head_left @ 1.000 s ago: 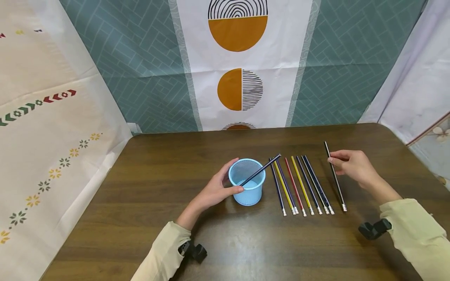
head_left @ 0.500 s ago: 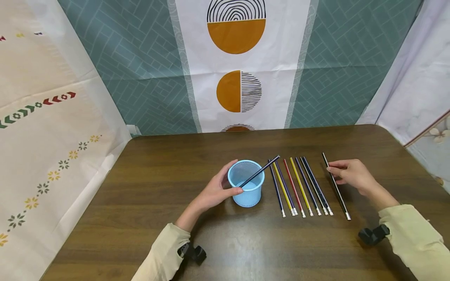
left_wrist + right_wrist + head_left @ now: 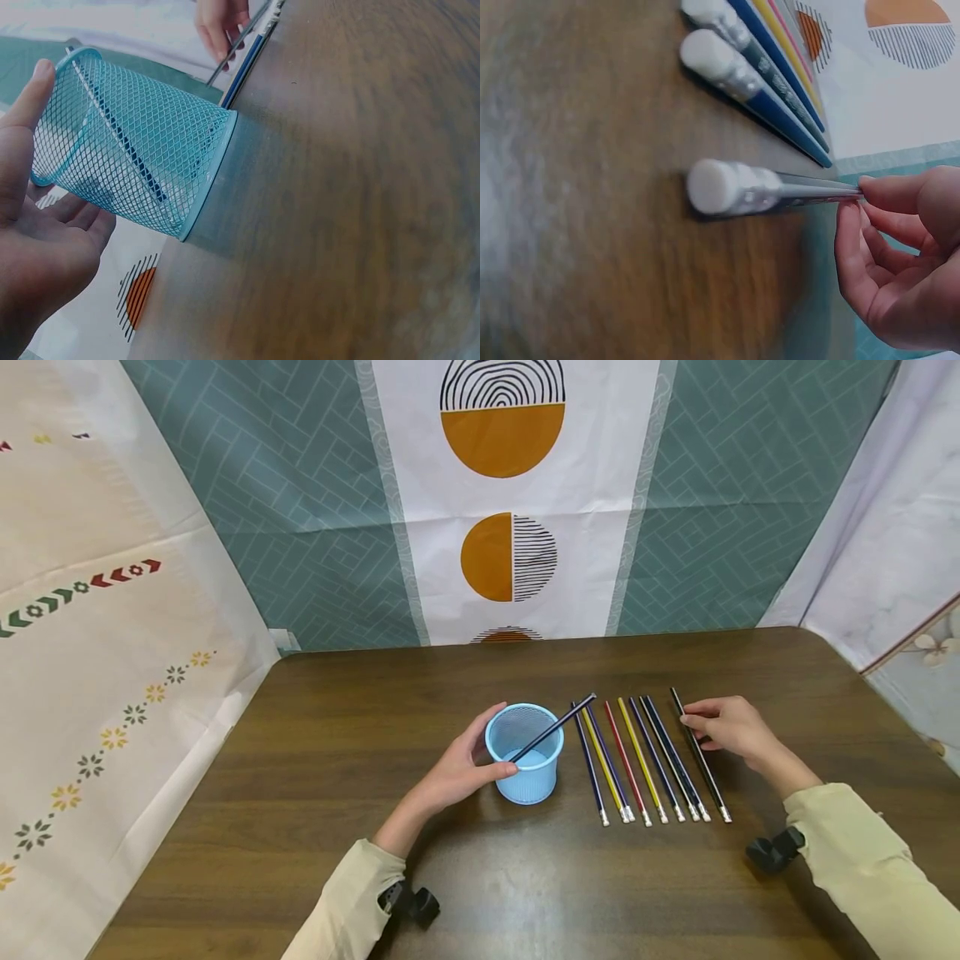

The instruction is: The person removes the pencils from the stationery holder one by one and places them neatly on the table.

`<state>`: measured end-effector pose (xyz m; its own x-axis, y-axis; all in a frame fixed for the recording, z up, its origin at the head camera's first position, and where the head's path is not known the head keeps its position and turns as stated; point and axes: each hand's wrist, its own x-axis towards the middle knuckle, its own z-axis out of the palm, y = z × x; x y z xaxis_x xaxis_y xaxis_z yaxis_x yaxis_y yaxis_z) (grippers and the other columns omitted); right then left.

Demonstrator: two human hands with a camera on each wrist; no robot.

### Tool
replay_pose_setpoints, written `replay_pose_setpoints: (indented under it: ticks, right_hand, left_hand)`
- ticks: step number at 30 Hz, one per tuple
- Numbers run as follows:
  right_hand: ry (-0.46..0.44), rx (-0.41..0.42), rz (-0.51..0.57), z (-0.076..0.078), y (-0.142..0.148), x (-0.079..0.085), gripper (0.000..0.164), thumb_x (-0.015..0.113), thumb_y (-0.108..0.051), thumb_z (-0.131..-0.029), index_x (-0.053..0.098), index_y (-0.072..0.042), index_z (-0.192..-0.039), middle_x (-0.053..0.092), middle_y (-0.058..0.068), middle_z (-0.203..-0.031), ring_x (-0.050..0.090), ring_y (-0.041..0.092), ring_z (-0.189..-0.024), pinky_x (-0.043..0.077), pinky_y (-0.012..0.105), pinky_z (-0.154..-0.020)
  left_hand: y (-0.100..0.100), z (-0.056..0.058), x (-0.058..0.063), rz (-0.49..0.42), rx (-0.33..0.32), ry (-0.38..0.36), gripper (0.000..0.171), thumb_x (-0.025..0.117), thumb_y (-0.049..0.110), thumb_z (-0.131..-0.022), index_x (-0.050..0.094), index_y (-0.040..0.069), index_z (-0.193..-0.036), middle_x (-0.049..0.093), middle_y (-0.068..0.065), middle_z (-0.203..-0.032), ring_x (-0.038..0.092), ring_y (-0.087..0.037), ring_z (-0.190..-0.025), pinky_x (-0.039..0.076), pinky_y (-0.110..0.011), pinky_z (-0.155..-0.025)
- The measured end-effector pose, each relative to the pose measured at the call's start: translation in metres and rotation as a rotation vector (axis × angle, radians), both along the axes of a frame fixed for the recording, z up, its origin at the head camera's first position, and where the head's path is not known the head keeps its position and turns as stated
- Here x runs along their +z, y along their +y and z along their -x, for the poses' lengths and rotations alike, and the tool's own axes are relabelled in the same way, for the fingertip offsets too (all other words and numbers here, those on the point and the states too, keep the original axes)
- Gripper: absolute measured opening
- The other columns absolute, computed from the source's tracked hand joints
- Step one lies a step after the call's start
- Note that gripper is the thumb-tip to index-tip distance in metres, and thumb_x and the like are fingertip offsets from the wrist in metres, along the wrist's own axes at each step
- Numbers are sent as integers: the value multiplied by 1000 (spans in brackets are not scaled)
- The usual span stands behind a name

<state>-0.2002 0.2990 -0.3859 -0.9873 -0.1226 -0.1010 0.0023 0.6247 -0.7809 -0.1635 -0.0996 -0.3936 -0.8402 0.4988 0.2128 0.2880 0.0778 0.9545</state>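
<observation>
My left hand (image 3: 456, 770) grips a light blue mesh pencil cup (image 3: 527, 785) that stands upright on the table, thumb at its near rim and fingers round the far side. One dark pencil (image 3: 562, 721) leans inside the cup, its upper end out past the right rim. Between thumb and fingertips, my right hand (image 3: 731, 728) pinches a black pencil (image 3: 708, 777) near its upper part. In the right wrist view that pencil's white eraser (image 3: 711, 187) points towards the camera, close over the table. Just left of it lies a row of several pencils, among them a red pencil (image 3: 625, 752) and a yellow pencil (image 3: 642, 760).
The brown wooden table (image 3: 337, 718) runs back to a patterned cloth (image 3: 330, 527) hanging behind it. Pale cloth (image 3: 97, 710) hangs on the left side. The row of pencils lies close to the cup's right side, erasers towards the person.
My right hand has lowered the black pencil to the table and shifted it left, nearer and more parallel to the row. The left hand and cup have stayed in place.
</observation>
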Motion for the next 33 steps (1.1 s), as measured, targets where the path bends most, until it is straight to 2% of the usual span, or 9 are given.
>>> replay_pose_setpoints:
  ticks: [13,22,28,33]
  right_hand:
    - [11,-25,-50,3,-10,-9,35,58,-12,-97,57,16,-118,64,16,-91,58,17,-72,55,31,-61]
    - [15,-26,-52,1,-13,-9,35,57,-11,-96,57,16,-117,64,19,-93,58,18,-73,55,30,-60]
    - [33,-27,-54,2,-13,-10,32,59,-10,-95,59,15,-115,65,19,-93,60,17,-72,55,29,-59]
    - [23,-24,-48,2,-13,-10,33,59,-11,-96,58,16,-116,65,20,-94,60,17,-72,55,30,-60]
  left_hand:
    - [0,-1,1,27,5,-13,87,78,31,-83,28,9,-151,42,-14,-143,42,-30,-131,35,-47,-105]
    - [-2,0,0,16,5,-11,86,77,24,-84,27,5,-151,42,-15,-143,42,-31,-130,35,-48,-105]
    - [-1,-1,0,31,12,-30,85,77,27,-84,28,11,-152,41,-13,-144,41,-30,-131,35,-47,-105]
    - [-1,-2,1,35,12,-30,86,77,28,-84,27,10,-152,41,-14,-144,41,-31,-132,35,-48,-105]
